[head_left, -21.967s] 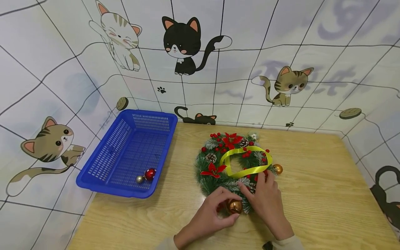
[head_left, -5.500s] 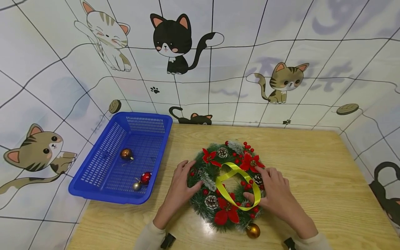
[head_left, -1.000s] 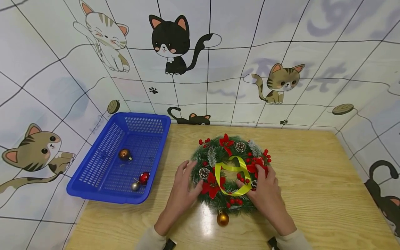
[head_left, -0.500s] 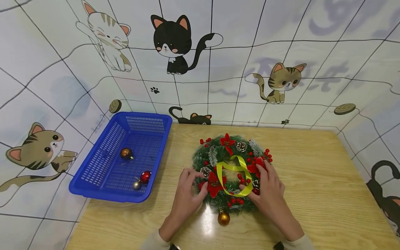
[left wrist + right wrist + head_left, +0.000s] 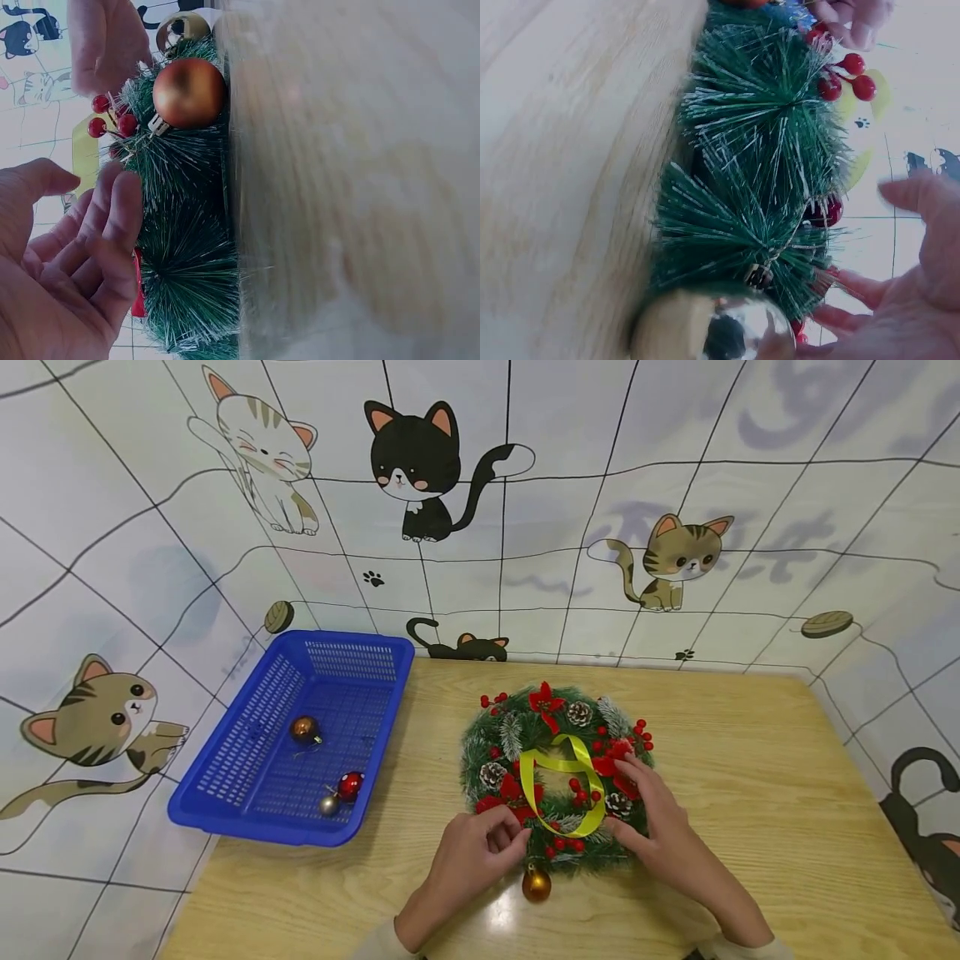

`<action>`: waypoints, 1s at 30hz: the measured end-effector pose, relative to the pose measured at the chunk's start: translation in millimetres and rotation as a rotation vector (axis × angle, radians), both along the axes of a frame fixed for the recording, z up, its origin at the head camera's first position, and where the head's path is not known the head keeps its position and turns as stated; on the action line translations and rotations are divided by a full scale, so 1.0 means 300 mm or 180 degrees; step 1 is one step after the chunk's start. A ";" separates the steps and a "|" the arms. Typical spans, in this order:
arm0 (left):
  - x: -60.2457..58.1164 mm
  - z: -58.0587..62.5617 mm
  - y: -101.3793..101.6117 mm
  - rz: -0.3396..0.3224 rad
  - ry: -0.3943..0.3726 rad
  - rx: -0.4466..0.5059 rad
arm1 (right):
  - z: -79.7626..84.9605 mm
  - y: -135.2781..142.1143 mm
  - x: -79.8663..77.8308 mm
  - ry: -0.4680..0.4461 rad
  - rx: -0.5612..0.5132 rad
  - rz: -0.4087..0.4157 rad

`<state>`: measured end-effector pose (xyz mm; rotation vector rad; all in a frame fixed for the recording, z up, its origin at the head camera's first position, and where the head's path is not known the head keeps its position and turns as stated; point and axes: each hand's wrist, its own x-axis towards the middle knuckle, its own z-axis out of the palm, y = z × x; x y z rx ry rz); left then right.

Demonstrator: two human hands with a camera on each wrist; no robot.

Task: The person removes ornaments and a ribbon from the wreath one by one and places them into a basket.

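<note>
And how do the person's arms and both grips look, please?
The left grip and right grip are bare, without gloves. Left sleeve and right sleeve are both pale cream. A small black piece shows by the right cuff, too cropped to identify.

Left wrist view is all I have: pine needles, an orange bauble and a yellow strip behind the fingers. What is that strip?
Observer: The head view shows it as a yellow ribbon, looped across the open centre of the wreath.
Operator: Does anything loose lie off the wreath?
Observer: Yes, three baubles sit in a blue basket to the wreath's left.
Operator: I see only part of the right hand. What is nearest it?
Observer: In the head view, a frosted pine cone shows between its thumb and fingertips.
</note>
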<state>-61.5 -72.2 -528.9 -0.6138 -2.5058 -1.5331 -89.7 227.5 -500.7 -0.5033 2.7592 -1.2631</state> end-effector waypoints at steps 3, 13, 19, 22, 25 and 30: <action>0.007 -0.006 0.000 -0.0031 -0.0061 -0.0022 | 0.001 -0.005 -0.001 -0.0059 -0.0162 -0.0052; 0.026 -0.006 -0.007 -0.0099 -0.0538 -0.0587 | -0.032 -0.054 -0.016 0.0107 0.0297 -0.0446; 0.035 -0.016 0.004 -0.0378 -0.0801 -0.0967 | -0.040 -0.074 -0.020 0.0080 0.0439 -0.0627; 0.038 -0.022 0.013 -0.0427 -0.0759 -0.1236 | -0.049 -0.080 -0.023 0.0083 0.0471 -0.0720; 0.037 -0.026 0.020 -0.0385 -0.0720 -0.1490 | -0.058 -0.087 -0.028 0.0084 0.0511 -0.0782; 0.032 -0.031 0.032 -0.0376 -0.0703 -0.1677 | -0.065 -0.097 -0.033 0.0090 0.0561 -0.0838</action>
